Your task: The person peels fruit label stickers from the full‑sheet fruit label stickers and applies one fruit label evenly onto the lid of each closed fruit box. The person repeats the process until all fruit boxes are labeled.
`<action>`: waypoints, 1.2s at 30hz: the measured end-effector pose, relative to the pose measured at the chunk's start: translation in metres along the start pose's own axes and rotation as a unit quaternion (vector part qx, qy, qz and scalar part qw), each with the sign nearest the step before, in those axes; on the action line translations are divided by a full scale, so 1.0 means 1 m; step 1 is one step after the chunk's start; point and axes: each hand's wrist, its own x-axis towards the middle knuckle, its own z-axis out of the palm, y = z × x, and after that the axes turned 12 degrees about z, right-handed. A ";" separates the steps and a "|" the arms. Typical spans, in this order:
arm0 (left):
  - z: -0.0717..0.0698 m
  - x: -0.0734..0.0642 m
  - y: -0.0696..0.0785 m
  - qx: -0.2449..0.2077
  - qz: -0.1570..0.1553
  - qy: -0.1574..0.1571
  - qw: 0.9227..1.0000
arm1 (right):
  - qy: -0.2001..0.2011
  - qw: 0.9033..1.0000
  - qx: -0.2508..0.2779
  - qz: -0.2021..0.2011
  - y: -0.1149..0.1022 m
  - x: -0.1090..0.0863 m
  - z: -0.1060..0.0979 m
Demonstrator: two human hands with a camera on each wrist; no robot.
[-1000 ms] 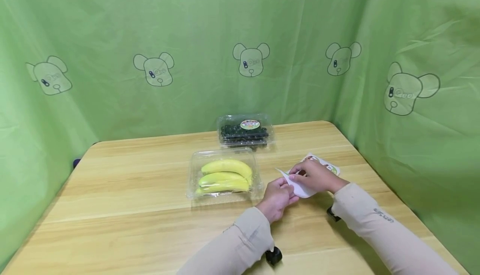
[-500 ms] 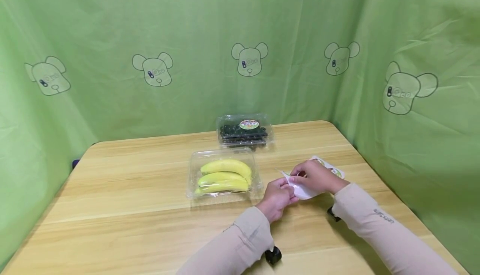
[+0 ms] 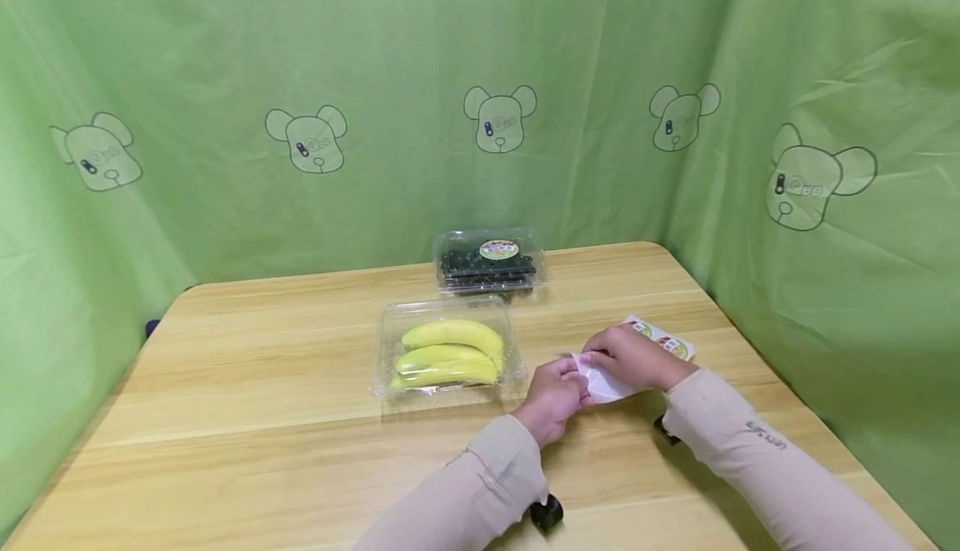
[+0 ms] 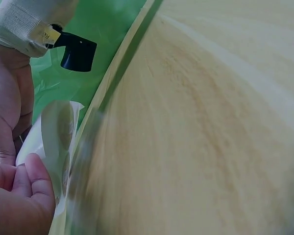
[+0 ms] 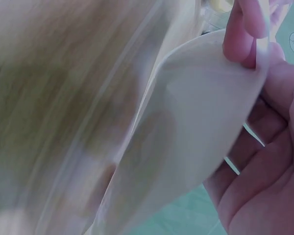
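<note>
Both hands work on a white sticker sheet (image 3: 606, 384) at the right of the table. My left hand (image 3: 553, 397) pinches its near left edge with curled fingers. From above, my right hand (image 3: 630, 355) grips the sheet between thumb and fingers, covering its middle. Round printed stickers (image 3: 671, 346) show on the part beyond the right hand. In the left wrist view the sheet (image 4: 46, 132) bends up between the left fingers (image 4: 39, 181) and the right hand (image 4: 7, 107). The right wrist view shows its pale back (image 5: 196, 112) curved beside the right palm (image 5: 264, 196).
Left of the hands sits a clear plastic box (image 3: 420, 308) with yellow bananas (image 3: 450, 336) inside. Behind it, near the back edge, another clear box (image 3: 450, 240) holds dark contents and has an oval label (image 3: 498, 249). Green curtains (image 3: 390, 192) surround the wooden table (image 3: 247, 401).
The sheet has shifted slightly right and toward me, with more stickers showing beyond the right hand. Its raised pointed left corner has dropped out of sight near the left fingers. Both boxes stay put.
</note>
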 end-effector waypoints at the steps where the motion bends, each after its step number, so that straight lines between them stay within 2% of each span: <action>1: 0.000 0.000 0.000 0.002 0.004 -0.002 1.000 | -0.001 1.000 0.002 0.000 0.000 0.000 0.000; 12: 0.000 -0.002 -0.002 0.009 0.020 -0.017 1.000 | 0.008 1.000 0.007 0.008 0.001 0.000 0.002; 20: 0.000 -0.002 -0.002 0.007 0.024 -0.014 1.000 | 0.021 1.000 0.001 0.018 -0.001 -0.001 0.001; 36: 0.000 -0.002 -0.003 -0.015 0.016 -0.011 1.000 | 0.041 0.996 -0.011 0.082 0.003 0.000 -0.003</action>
